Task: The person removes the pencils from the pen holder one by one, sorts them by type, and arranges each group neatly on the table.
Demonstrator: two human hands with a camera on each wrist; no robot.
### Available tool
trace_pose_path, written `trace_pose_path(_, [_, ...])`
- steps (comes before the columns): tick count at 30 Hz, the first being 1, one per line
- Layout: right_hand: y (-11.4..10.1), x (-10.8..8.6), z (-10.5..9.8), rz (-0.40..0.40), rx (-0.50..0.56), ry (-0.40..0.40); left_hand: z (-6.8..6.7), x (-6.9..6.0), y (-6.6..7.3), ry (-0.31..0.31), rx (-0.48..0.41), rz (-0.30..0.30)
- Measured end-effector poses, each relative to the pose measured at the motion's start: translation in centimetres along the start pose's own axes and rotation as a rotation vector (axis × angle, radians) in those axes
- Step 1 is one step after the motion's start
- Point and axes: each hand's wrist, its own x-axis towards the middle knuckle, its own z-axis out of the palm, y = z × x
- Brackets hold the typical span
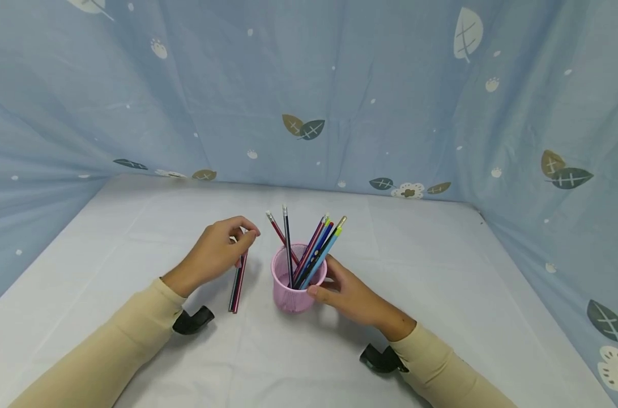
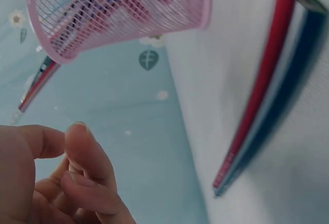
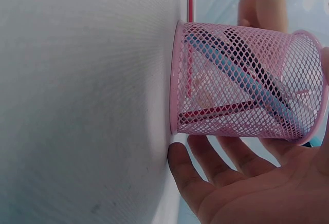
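The right hand is gripping the cup by its side, thumb resting at the rim and fingers curving round the wall; the cup is standing upright on the table with several pencils leaning inside. The left hand is hovering beside the cup, fingers loosely bent, thumb and forefinger tips close together, seemingly holding nothing. Below it, a red and a dark loose pencil are lying side by side; whether a fingertip is touching them is hard to tell

The step in hand is apparently one of handling pencils singly while the cup is being steadied. For that, the right hand is well placed if it is pressing lightly and leaving the base flat. The left would be doing best by pinching one pencil near its middle, not dragging its neighbour along, and clearing the rim before lowering it into the roomier left side

No brand or label is showing legibly; small marks on the red pencil are blurring past reading
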Motion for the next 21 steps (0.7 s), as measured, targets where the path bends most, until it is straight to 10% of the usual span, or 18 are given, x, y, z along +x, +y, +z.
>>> trace_pose_path(21, [0.1, 0.0, 0.1, 0.003, -0.002, 0.011, 1.0, -1.5, 2.6, -0.021, -0.086, 0.083])
